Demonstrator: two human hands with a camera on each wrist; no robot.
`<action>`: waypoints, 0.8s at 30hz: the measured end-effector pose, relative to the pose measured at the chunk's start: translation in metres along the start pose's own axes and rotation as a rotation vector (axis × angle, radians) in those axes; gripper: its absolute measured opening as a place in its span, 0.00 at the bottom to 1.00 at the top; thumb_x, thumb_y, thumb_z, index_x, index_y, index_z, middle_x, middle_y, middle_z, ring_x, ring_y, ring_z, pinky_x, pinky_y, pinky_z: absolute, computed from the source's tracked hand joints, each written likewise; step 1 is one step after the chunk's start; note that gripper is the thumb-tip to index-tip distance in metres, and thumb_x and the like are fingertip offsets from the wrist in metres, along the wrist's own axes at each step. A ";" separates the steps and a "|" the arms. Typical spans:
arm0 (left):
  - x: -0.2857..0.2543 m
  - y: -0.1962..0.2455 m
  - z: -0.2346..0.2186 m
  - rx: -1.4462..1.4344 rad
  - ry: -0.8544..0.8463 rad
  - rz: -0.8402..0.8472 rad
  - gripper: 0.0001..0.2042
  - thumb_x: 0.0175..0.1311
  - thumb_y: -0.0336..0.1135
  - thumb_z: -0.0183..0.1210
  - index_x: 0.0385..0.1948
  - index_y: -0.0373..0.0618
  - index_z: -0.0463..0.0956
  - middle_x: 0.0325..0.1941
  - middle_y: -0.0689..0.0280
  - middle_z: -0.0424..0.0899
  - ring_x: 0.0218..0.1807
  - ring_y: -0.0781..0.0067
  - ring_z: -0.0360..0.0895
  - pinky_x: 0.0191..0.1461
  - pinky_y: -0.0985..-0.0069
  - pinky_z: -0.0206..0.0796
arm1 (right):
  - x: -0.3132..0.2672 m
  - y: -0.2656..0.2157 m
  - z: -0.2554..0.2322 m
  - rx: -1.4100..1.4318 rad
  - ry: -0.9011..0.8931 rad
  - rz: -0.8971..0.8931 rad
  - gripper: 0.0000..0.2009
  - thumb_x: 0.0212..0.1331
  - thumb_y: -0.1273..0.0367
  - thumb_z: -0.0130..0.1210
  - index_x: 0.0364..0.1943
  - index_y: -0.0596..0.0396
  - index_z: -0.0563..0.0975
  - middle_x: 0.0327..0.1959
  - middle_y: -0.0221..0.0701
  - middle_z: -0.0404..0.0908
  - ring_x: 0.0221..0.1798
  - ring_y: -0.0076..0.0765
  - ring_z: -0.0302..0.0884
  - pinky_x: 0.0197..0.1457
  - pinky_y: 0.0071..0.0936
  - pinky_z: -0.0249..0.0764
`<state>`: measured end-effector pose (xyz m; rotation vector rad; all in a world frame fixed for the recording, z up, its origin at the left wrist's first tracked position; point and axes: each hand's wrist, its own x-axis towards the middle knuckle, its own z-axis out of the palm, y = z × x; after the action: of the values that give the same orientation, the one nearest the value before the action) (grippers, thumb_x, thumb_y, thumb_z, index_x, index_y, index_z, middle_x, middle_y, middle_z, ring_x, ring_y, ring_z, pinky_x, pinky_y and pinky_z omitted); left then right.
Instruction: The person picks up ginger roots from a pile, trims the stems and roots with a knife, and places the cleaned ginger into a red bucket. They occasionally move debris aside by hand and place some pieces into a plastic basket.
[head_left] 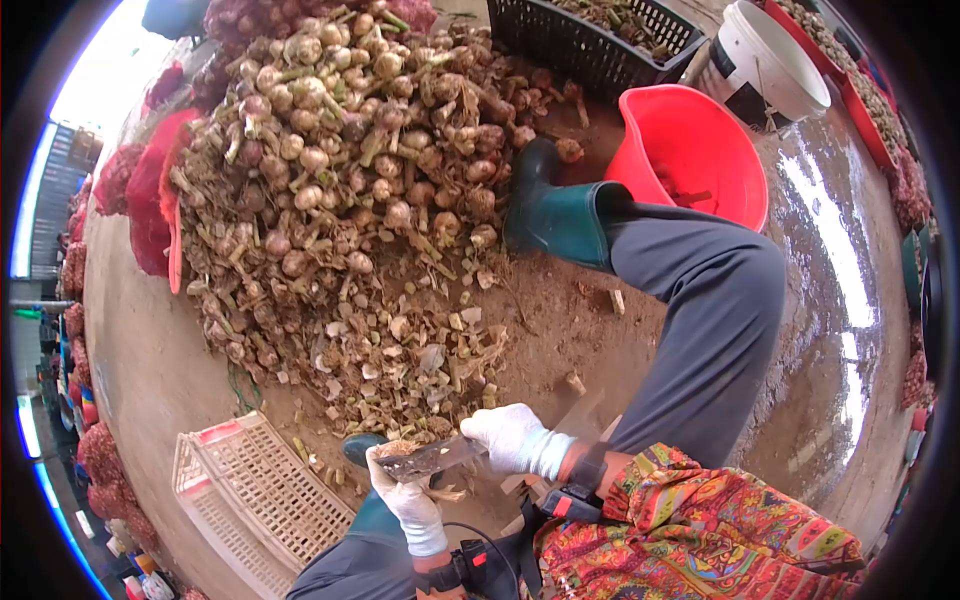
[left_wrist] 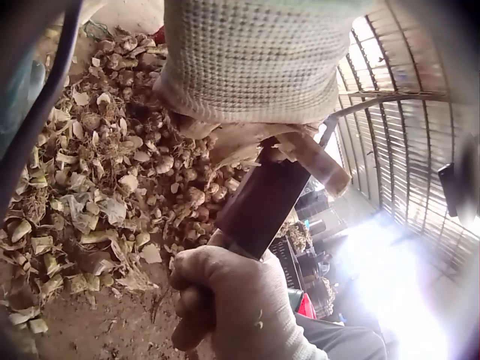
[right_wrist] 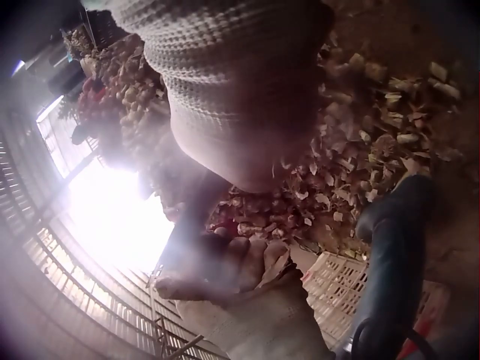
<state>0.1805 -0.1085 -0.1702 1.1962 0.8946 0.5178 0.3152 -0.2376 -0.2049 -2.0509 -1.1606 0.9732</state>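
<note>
My gloved left hand [head_left: 408,505] grips a garlic bulb by its body. The cut-looking dry stem [left_wrist: 322,166] pokes out past the glove in the left wrist view, while most of the bulb is hidden by the fingers. In my gloved right hand [head_left: 515,440] is the handle of a knife. Its broad, dark, dirt-smeared blade [head_left: 430,460] lies across the garlic at the left hand. The right wrist view is blurred, with the left hand [right_wrist: 259,311] just below the blade. A large heap of garlic [head_left: 340,150] with stems lies ahead on the floor.
Trimmed stems and roots [head_left: 400,365] litter the floor before the hands. A pale plastic crate [head_left: 260,490] lies at the left. Beyond the right leg stand a red tub [head_left: 735,170], a white bucket [head_left: 780,60] and a black crate [head_left: 590,45]. A green boot [head_left: 555,220] borders the heap.
</note>
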 end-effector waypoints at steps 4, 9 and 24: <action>0.011 -0.003 0.006 0.097 0.053 0.080 0.20 0.49 0.25 0.55 0.48 0.42 0.67 0.43 0.67 0.73 0.41 0.75 0.74 0.45 0.77 0.71 | -0.003 -0.005 -0.007 0.025 0.034 -0.001 0.12 0.43 0.68 0.57 0.36 0.49 0.75 0.32 0.36 0.79 0.39 0.48 0.79 0.40 0.41 0.74; 0.016 0.003 0.006 0.049 0.137 0.020 0.18 0.53 0.30 0.57 0.48 0.43 0.69 0.35 0.67 0.76 0.23 0.83 0.68 0.20 0.87 0.58 | -0.014 -0.020 -0.011 0.069 0.165 -0.008 0.10 0.40 0.66 0.58 0.30 0.48 0.75 0.28 0.35 0.77 0.32 0.47 0.79 0.33 0.41 0.74; 0.018 0.038 0.011 -0.158 0.041 -0.002 0.17 0.59 0.24 0.55 0.51 0.37 0.69 0.41 0.64 0.77 0.37 0.72 0.75 0.48 0.78 0.69 | -0.002 -0.031 -0.033 0.281 0.410 0.236 0.06 0.49 0.67 0.52 0.26 0.54 0.71 0.19 0.46 0.71 0.23 0.54 0.72 0.27 0.39 0.68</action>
<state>0.2039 -0.0888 -0.1392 1.0442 0.8733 0.6023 0.3274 -0.2294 -0.1621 -2.0549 -0.5478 0.7225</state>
